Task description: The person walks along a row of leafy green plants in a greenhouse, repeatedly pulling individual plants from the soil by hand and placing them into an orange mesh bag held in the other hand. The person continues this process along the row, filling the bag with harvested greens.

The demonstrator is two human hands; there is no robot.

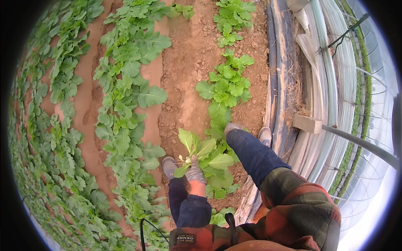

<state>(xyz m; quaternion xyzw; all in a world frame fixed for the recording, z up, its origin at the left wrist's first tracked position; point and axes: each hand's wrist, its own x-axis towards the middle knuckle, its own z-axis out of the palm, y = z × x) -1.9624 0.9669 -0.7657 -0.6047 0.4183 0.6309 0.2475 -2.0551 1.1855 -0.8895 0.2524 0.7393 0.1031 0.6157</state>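
My left hand [195, 170], in a grey knit glove, grips a pulled leafy green plant [205, 150] by its base, with the pale root end at the thumb. Its broad leaves fan out over the row. Further right, my right hand [232, 126], also gloved, reaches down to the row of leafy greens [222, 94]. Leaves and the camera angle hide its fingers, so its grip cannot be made out. Both forearms are in dark blue sleeve covers.
My shoes stand on the soil [185, 78] either side of the row. Taller leafy crop rows [125, 94] run at left. At right lie black sheeting [278, 78], a concrete block [307, 124] with a metal pole [361, 144], and rolled plastic film [326, 78].
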